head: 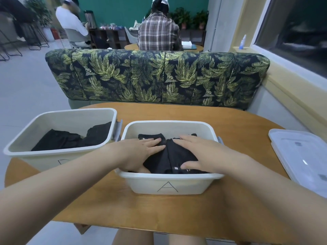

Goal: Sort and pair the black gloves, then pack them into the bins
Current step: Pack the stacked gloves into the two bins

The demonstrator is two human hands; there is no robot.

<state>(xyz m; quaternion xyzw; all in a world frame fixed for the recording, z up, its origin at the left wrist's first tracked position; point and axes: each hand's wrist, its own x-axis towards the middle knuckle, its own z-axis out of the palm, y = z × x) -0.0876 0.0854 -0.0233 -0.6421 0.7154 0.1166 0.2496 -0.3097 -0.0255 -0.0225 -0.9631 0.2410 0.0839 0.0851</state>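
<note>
**Both hands pressed flat on gloves in bin A**

At the left, a cream rectangular plastic bin [23,147] is seen on the round wooden table [238,131], with folded black gloves [74,138] laid in it. Just beside it, the cream plastic bin marked "A" [168,184] holds a stack of black gloves [177,156], its long axis running from near rim to far wall. The left hand [138,151] is laid palm-down on the stack, fingers straight and together, pointing right. The right hand [200,152] is pressed flat likewise, fingers slightly spread, thumb extended leftwards. A translucent plastic lid [300,156] lies at the table's right edge.
</note>
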